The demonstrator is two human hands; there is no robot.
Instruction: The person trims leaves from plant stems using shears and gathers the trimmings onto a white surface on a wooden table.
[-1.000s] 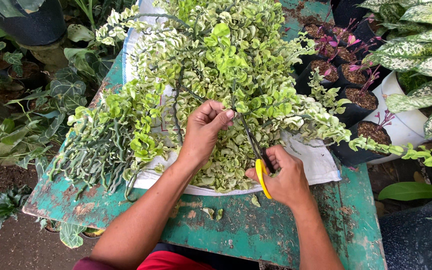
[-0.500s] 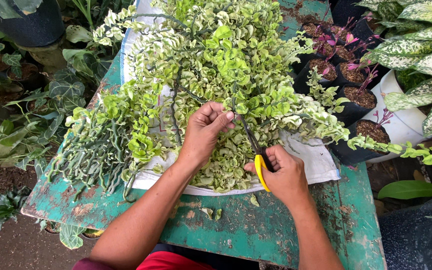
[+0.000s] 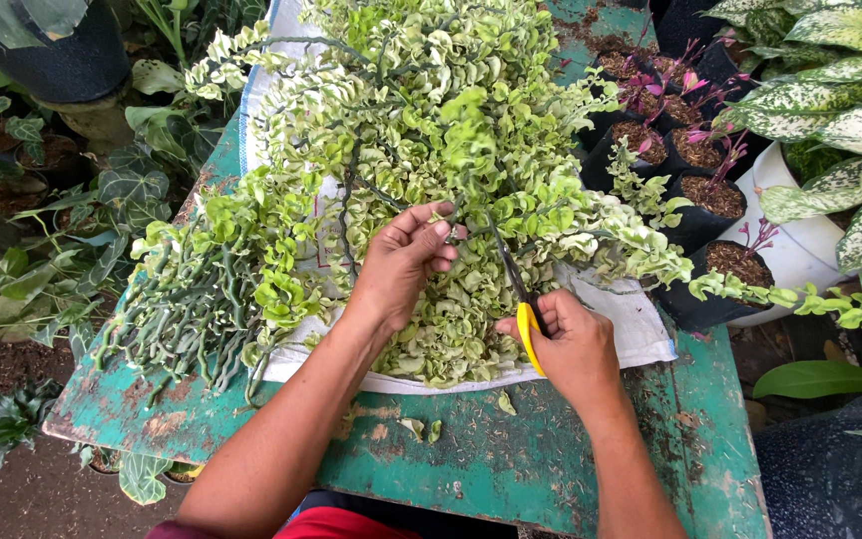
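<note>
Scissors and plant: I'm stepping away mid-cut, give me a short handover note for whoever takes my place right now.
Left hand: pinching a stem of the trailing curly-leaved plant near its middle.
Right hand: gripping the yellow-handled scissors, blades pointing up into the foliage beside the left fingers.
Plant lies spread on a white sack over the worn green table; small black pots stand at the right edge.
Done: a few cut leaves lie on the table.
Left: cannot tell whether the blades have closed on the held stem; most of the plant looks untrimmed.

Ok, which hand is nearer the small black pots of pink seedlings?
Right. The right hand grips the yellow-handled scissors just left of the pots; the left hand is farther left, in the foliage.
</note>
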